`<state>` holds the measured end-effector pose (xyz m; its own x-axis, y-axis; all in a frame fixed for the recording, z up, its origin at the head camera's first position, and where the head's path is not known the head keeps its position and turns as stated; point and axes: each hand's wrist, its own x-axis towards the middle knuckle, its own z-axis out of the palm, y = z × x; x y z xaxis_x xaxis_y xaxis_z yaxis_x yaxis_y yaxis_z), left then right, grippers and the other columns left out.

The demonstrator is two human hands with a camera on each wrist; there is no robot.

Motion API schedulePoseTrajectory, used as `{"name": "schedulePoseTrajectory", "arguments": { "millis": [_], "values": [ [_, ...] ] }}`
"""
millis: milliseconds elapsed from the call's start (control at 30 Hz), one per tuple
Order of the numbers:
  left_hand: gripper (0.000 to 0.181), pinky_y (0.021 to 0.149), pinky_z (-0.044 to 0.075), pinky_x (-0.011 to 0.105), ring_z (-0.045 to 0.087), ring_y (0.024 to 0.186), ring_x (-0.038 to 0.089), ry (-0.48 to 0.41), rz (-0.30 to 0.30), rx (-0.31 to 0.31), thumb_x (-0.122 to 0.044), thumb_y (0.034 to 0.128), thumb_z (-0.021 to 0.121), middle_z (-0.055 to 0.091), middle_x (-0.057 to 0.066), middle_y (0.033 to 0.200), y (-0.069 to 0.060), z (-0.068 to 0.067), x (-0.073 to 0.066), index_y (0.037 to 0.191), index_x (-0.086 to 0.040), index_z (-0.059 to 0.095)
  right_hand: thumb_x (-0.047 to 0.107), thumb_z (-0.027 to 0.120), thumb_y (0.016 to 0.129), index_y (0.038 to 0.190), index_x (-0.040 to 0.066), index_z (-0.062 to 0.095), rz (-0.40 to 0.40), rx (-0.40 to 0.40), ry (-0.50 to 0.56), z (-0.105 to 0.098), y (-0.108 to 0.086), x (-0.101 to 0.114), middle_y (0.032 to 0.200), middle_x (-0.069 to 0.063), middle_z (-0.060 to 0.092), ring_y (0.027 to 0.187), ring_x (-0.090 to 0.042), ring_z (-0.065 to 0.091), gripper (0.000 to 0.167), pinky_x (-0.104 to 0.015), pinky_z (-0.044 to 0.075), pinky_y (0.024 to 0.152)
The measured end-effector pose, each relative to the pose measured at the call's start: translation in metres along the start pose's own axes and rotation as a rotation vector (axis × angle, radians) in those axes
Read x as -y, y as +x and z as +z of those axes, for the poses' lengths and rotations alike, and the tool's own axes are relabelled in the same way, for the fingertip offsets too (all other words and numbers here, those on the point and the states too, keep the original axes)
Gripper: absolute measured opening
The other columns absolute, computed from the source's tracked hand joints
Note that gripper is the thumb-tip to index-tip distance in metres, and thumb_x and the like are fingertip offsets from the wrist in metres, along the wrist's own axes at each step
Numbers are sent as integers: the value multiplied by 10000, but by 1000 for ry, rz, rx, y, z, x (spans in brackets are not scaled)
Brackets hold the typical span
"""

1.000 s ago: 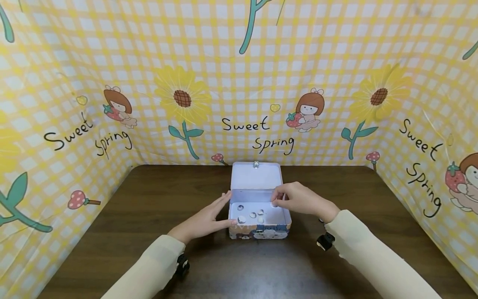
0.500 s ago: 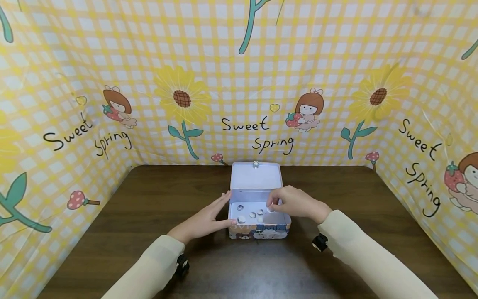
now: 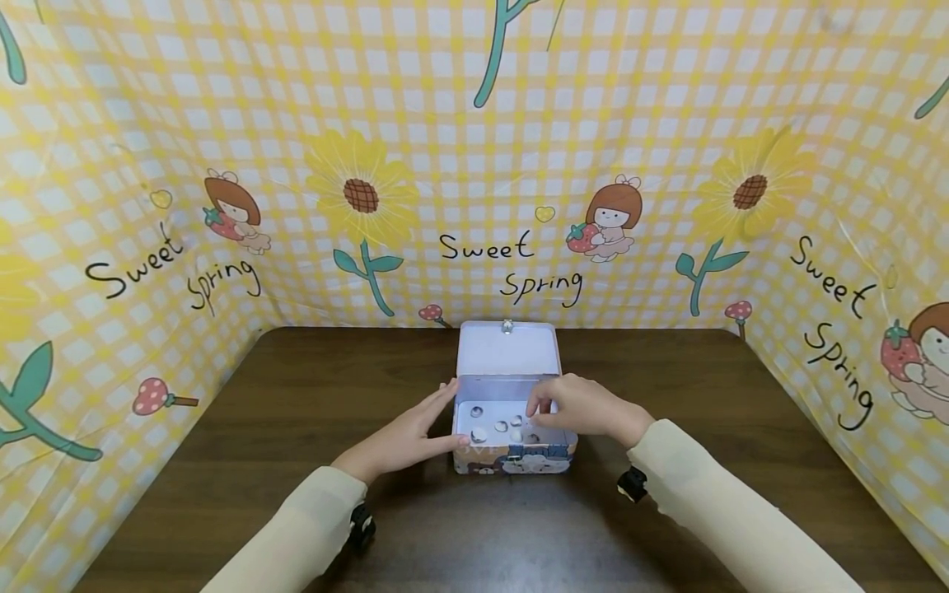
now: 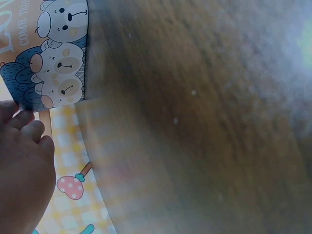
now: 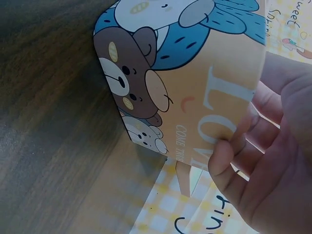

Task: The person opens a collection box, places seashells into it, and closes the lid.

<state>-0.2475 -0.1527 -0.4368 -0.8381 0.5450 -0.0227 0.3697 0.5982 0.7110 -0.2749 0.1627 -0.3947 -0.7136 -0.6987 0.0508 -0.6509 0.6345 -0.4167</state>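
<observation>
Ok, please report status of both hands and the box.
Left hand on box, left side. Right hand inside, near round pieces, grip unclear. Lid open, out of the way.

Dark brown wood-grain table (image 3: 474,527) with an open, bear-printed box (image 3: 515,463) directly on it, near the far edge.

Yellow-checked cloth (image 3: 474,165) around a dark wooden table (image 3: 334,362)

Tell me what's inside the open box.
Inside the box, several small round pieces lie scattered over the bottom. The right hand covers the back-right part, so anything directly beneath it cannot be seen.
</observation>
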Motion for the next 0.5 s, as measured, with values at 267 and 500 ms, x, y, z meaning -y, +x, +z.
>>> {"name": "schedulePoseTrajectory", "arguments": {
  "millis": [267,500],
  "values": [
    [949,1155,182,591,44,1520,203,1,9,1,-590,934,627,27,-100,1652,0,0,0,1631,-276,64,170,690,956,982,148,739,19,-2,16,-5,-3,4,824,123,636,618,-45,538,60,-264,477,550],
    [944,1153,180,596,42,1520,201,-3,18,1,-601,934,618,23,-98,1651,0,0,1,1630,-289,61,154,684,957,984,152,737,28,-21,29,-12,-7,6,820,116,632,612,-49,527,59,-262,475,558]
  ]
}}
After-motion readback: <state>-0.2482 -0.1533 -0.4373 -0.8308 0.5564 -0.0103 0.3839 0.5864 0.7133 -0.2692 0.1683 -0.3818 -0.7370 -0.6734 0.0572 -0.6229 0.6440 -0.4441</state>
